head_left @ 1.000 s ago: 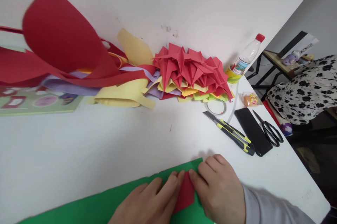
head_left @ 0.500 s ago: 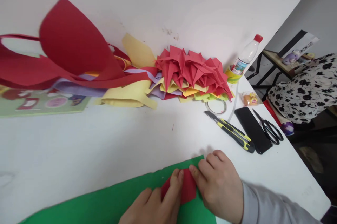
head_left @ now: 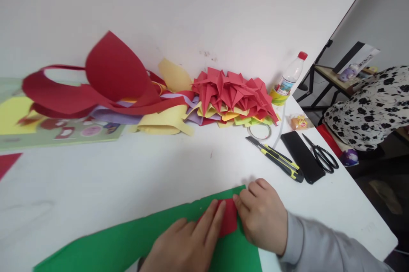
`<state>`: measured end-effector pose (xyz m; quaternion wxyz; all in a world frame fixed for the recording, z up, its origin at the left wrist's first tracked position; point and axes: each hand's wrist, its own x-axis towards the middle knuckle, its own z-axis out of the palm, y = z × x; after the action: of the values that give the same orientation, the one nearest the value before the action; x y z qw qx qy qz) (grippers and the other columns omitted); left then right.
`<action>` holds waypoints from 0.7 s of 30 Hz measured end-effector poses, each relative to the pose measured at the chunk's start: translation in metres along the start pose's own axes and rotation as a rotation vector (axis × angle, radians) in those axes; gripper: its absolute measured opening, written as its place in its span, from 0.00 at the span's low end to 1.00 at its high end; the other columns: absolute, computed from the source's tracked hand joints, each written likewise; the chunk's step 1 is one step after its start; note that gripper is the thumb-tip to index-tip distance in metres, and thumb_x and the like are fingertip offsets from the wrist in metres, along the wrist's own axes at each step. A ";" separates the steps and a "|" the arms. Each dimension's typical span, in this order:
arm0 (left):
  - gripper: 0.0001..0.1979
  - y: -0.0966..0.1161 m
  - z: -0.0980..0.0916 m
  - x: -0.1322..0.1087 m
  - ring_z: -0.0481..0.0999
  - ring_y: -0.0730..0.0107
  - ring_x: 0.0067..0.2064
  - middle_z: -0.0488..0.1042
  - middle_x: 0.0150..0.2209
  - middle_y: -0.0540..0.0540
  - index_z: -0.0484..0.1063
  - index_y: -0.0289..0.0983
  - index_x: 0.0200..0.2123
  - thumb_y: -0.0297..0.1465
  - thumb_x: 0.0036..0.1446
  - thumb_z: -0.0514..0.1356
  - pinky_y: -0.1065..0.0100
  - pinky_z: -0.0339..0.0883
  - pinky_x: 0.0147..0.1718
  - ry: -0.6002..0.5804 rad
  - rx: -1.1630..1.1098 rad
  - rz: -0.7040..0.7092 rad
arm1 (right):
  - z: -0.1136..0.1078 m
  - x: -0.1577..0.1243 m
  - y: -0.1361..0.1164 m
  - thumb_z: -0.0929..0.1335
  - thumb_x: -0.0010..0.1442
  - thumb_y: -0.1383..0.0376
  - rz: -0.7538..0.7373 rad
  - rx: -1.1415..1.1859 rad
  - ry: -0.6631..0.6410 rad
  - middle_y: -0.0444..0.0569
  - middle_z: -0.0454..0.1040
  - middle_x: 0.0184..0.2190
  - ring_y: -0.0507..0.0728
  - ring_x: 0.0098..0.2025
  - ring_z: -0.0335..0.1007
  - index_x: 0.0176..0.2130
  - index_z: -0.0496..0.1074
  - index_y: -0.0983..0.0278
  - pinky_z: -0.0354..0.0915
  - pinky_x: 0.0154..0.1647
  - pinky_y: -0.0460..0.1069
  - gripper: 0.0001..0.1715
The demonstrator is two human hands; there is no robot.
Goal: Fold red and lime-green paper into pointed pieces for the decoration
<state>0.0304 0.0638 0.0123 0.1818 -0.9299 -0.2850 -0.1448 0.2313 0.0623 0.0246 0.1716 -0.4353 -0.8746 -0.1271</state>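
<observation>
A small folded piece of red paper (head_left: 229, 222) lies on a green sheet (head_left: 128, 238) near its right end. My left hand (head_left: 185, 242) rests over the red paper, two fingers stretched out flat and pressing on it; its left part is hidden beneath them. At the red paper's upper right corner, my right hand (head_left: 263, 214) is closed, thumb and forefinger pinching the edge and the other fingers curled. The green sheet runs under both hands and out of the bottom of the view.
Behind lie folded red paper shapes (head_left: 230, 88) and curled red strips (head_left: 118, 71). At right are a utility knife (head_left: 277, 159), a black case (head_left: 302, 157), scissors (head_left: 321, 152), a tape roll (head_left: 259, 137), a wrapped snack (head_left: 298, 122) and a bottle (head_left: 290, 76). A person in floral clothing (head_left: 367, 110) is beyond the table edge.
The view has swung left, showing more paper on that side. My left fingers have straightened upward along the red paper. My right hand keeps its place at the paper's corner.
</observation>
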 end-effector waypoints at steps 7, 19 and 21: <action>0.18 -0.019 0.004 -0.002 0.78 0.67 0.36 0.80 0.40 0.43 0.71 0.33 0.48 0.21 0.61 0.45 0.65 0.71 0.36 0.202 -0.235 -0.144 | 0.008 -0.005 0.006 0.65 0.55 0.72 -0.081 -0.027 0.053 0.47 0.63 0.22 0.55 0.27 0.52 0.25 0.69 0.66 0.44 0.30 0.53 0.07; 0.21 -0.006 0.006 0.011 0.74 0.68 0.31 0.75 0.35 0.44 0.73 0.33 0.43 0.15 0.53 0.46 0.64 0.71 0.33 -0.097 -0.198 -0.088 | 0.012 0.001 -0.004 0.63 0.62 0.70 -0.142 -0.004 -0.053 0.50 0.68 0.28 0.57 0.31 0.59 0.40 0.72 0.69 0.52 0.31 0.53 0.09; 0.21 -0.005 -0.002 0.014 0.75 0.67 0.32 0.75 0.36 0.43 0.73 0.32 0.45 0.15 0.53 0.47 0.64 0.71 0.34 -0.157 -0.150 -0.063 | 0.013 0.001 -0.005 0.64 0.61 0.70 -0.125 0.006 -0.096 0.50 0.68 0.28 0.57 0.32 0.59 0.38 0.72 0.69 0.53 0.32 0.53 0.07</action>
<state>0.0383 0.0734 0.0200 0.0843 -0.9400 -0.3156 -0.0981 0.2244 0.0648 0.0122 0.1226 -0.3850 -0.9076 -0.1138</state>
